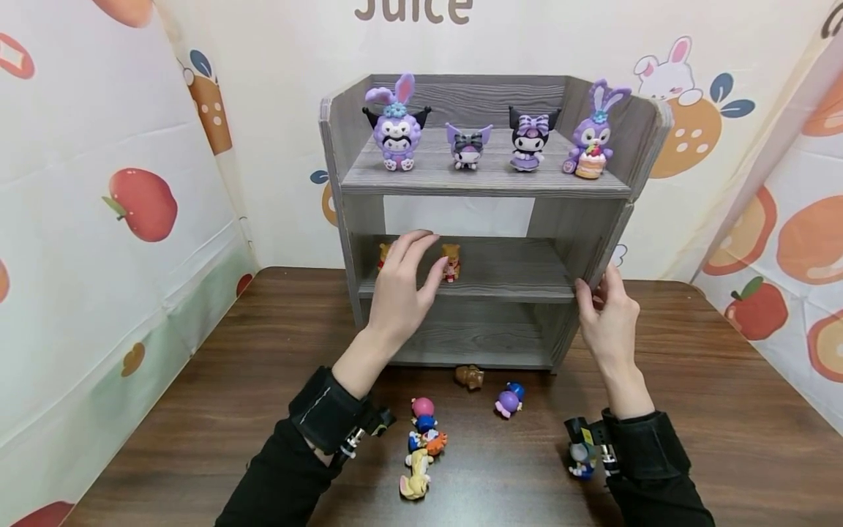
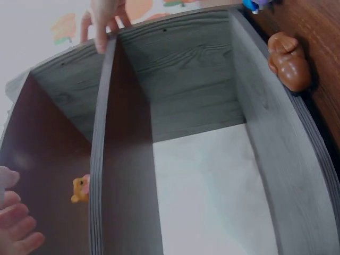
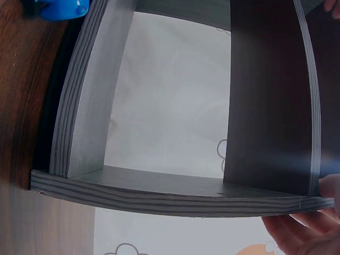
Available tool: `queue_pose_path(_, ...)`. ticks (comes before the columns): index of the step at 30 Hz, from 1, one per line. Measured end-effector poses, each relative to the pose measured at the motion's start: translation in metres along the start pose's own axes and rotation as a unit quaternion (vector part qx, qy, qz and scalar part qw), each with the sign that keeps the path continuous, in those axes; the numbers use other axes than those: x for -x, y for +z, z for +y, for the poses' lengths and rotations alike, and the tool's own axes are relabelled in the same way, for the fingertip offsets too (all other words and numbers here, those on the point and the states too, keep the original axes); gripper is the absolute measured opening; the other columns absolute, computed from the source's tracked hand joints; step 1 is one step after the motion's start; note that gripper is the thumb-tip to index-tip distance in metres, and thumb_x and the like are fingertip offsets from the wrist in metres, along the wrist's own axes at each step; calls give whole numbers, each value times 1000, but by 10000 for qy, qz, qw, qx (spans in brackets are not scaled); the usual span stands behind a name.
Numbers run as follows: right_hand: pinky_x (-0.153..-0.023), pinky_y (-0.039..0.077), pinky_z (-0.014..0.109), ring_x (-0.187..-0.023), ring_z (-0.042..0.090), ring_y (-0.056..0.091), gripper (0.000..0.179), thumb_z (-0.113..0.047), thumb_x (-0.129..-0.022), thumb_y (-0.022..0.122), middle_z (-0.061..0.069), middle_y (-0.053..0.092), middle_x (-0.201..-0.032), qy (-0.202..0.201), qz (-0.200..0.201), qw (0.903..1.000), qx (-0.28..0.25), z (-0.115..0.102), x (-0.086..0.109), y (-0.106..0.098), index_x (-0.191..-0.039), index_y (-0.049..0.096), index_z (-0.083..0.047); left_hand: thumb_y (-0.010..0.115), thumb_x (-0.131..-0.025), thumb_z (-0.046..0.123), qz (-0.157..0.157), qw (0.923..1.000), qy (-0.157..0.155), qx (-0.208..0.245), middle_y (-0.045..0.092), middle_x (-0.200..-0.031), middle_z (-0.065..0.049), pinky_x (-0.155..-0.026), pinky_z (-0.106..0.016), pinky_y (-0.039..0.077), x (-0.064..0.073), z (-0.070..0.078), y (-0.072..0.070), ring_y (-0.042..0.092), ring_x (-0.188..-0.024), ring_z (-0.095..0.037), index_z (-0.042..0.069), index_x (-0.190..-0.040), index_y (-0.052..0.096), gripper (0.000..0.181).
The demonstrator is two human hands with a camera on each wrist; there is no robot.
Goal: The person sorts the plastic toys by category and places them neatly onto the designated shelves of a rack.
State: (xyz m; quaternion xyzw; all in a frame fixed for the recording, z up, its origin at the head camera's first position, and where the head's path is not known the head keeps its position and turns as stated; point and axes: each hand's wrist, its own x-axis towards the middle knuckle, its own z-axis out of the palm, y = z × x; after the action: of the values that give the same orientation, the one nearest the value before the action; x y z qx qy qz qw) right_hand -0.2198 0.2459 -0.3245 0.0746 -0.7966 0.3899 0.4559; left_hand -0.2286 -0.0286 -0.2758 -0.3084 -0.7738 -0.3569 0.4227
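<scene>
A grey wood-grain shelf unit (image 1: 490,183) stands on the brown table. My left hand (image 1: 402,293) is raised before its middle shelf, fingers loosely bent and nothing held. Just past the thumb stands a small brown bear figurine (image 1: 451,263), and a second bear figurine (image 1: 383,254) is half hidden behind the hand. In the left wrist view a yellowish bear figurine (image 2: 81,189) shows beyond the fingertips (image 2: 24,241). My right hand (image 1: 610,318) grips the unit's right side panel (image 3: 159,197), with the thumb at the front edge and the fingers round the outside.
Four figurines line the top shelf, among them a purple rabbit (image 1: 590,135). On the table lie a brown figurine (image 1: 469,377), a purple-and-blue one (image 1: 509,400), a yellow one (image 1: 416,474) and several others. Another figurine (image 1: 582,461) is beside the right wrist. Printed cloth hangs behind.
</scene>
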Motion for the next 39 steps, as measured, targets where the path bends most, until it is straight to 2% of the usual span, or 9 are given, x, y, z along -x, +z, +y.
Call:
queue_pose_path(4, -67, 36, -3, -85, 43, 65, 33, 0, -90, 55, 31, 66, -97, 26, -1, 10000, 46, 1, 0, -1, -122, 52, 7, 63, -87, 2, 896, 9943, 585, -3, 61, -109, -19, -90, -39, 46, 7, -4, -8, 56, -103, -31, -6, -106, 63, 21)
queue_pose_path(7, -67, 36, -3, -85, 42, 65, 32, -1, -90, 55, 31, 66, -97, 71, -4, 10000, 61, 1, 1, -2, -121, 53, 7, 63, -85, -2, 1525, 9860, 666, 95, 60, -107, -19, -86, -38, 45, 12, -9, -13, 55, -101, -31, -6, -103, 63, 19)
queue_pose_path(12, -66, 35, -3, -84, 42, 65, 31, -3, -91, 55, 32, 65, -96, 108, 5, 9999, 113, 2, 2, -4, -120, 53, 7, 61, -85, -4, 2336, 9714, 346, 252, 56, -107, -21, -90, -39, 38, 21, -18, -16, 51, -102, -33, -6, -105, 61, 20)
queue_pose_path(17, -66, 35, -4, -84, 43, 65, 32, -2, -91, 55, 33, 65, -97, 108, -53, 9999, 120, 3, 4, -4, -122, 52, 7, 60, -86, -1, 2739, 9607, -277, 366, 50, -113, -24, -95, -39, 35, 29, -26, -15, 44, -111, -33, -7, -113, 55, 28)
queue_pose_path(23, -67, 36, -3, -87, 43, 65, 34, -1, -91, 54, 32, 65, -99, 82, -77, 9999, 80, 3, 3, -3, -124, 52, 7, 60, -88, 3, 2660, 9538, -1195, 726, 47, -122, -24, -91, -37, 34, 38, -38, -10, 42, -115, -32, -8, -123, 48, 39)
queue_pose_path(25, -67, 36, -3, -88, 43, 65, 35, -1, -91, 54, 32, 65, -101, 76, -76, 9999, 54, 3, 2, -3, -125, 51, 7, 60, -89, 5, 2567, 9499, -1533, 910, 48, -125, -23, -88, -38, 35, 41, -42, -9, 43, -115, -32, -9, -125, 47, 41)
queue_pose_path(30, -67, 36, -3, -88, 43, 65, 34, -1, -91, 54, 33, 64, -101, 48, -61, 10000, 48, 2, 0, -2, -123, 51, 8, 58, -90, 6, 2289, 9371, -2231, 1401, 50, -130, -19, -92, -44, 37, 43, -51, -7, 45, -120, -28, -5, -131, 47, 44)
queue_pose_path(33, -67, 36, -3, -87, 44, 65, 33, 0, -90, 54, 33, 64, -100, 36, -48, 10000, 64, 1, -2, -2, -122, 52, 8, 57, -91, 8, 2057, 9339, -2408, 1661, 51, -131, -18, -96, -44, 39, 43, -54, -7, 48, -119, -27, -2, -135, 46, 46)
queue_pose_path(39, -66, 37, -3, -85, 44, 65, 32, -1, -91, 54, 31, 65, -99, 104, -48, 9999, 76, 0, 0, 0, -122, 52, 8, 53, -93, 4, 1640, 9331, -2476, 2028, 53, -130, -23, -98, -46, 41, 46, -59, -7, 52, -119, -31, -5, -136, 44, 45)
